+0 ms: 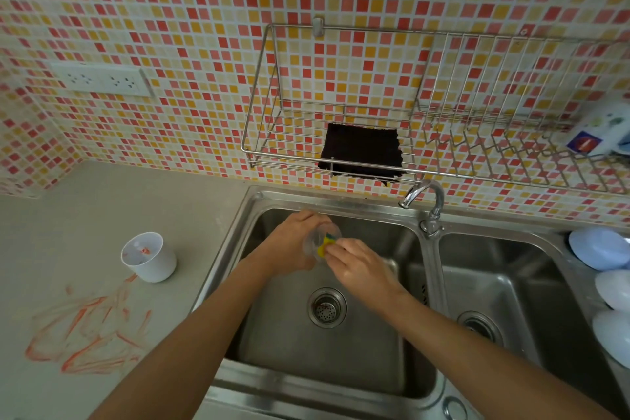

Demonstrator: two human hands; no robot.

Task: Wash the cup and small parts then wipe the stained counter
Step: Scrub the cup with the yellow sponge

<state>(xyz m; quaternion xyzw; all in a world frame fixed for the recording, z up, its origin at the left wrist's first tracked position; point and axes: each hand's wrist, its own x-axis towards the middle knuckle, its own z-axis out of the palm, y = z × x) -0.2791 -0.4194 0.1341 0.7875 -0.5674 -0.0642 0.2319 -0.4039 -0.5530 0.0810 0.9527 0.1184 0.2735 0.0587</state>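
1. Nearest us, at the lower left of the frame, orange streaks (pixel 92 331) smear the grey counter (pixel 102 201); we judge the wiping step not yet begun.
2. Just above the stain stands a white cup (pixel 150 261), upright, with orange marks inside, apart from the sink.
3. In the middle of the frame, over the left sink basin (pixel 320 361) and above its drain (pixel 326 307), our left hand (pixel 293 242) curls round a clear cup (pixel 318 239), holding it tilted.
4. Our right hand (pixel 358 264) pinches a yellow sponge (pixel 325 244) pushed against the clear cup's mouth; so we are in the washing step, scrubbing.
5. The tap (pixel 422 196) sits further up, right of centre; no water shows running. The next move probably calls for a rinse, which means freeing a hand for the tap.
6. Farther up, a wire rack (pixel 341 160) on the tiled wall holds a dark cloth (pixel 361 153), a likely tool for the counter later.
7. We cannot make out any small parts.
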